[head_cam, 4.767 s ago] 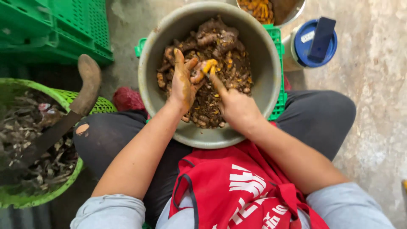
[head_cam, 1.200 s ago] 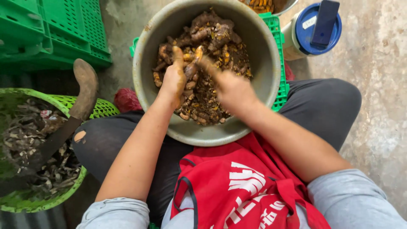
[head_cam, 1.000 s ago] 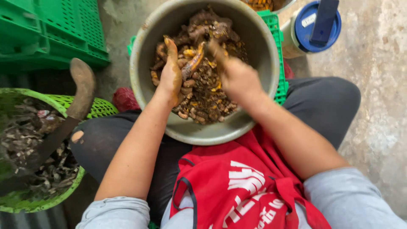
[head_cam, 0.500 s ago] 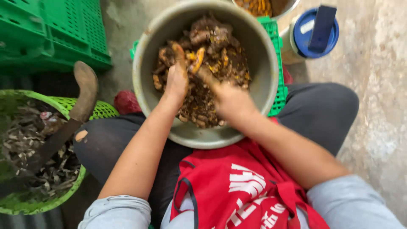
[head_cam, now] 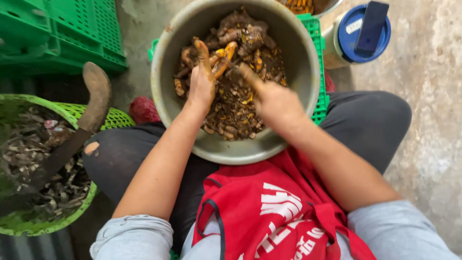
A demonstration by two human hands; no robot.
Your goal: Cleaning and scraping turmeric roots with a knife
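Seated view from above, read left to right. At your far left stood a round green basket (head_cam: 72,111) filled with grey-brown peelings, with a curved, wooden-handled blade (head_cam: 72,130) lying across its rim; stacked green crates (head_cam: 62,33) stood behind it, and a red mesh bundle (head_cam: 143,110) lay on the floor just beside your knee. Between your knees sat the large metal basin (head_cam: 298,72), heaped with muddy turmeric roots (head_cam: 243,103), resting on a green crate whose edge showed at its right. Your left hand (head_cam: 201,82) was closed around a partly scraped orange root (head_cam: 222,57) held over the heap. Your right hand (head_cam: 275,98) hovered just beside it above the roots, blurred; whether it gripped anything could not be told. To the right stood a blue-lidded tub (head_cam: 353,41) with a dark phone (head_cam: 371,26) resting on its lid.
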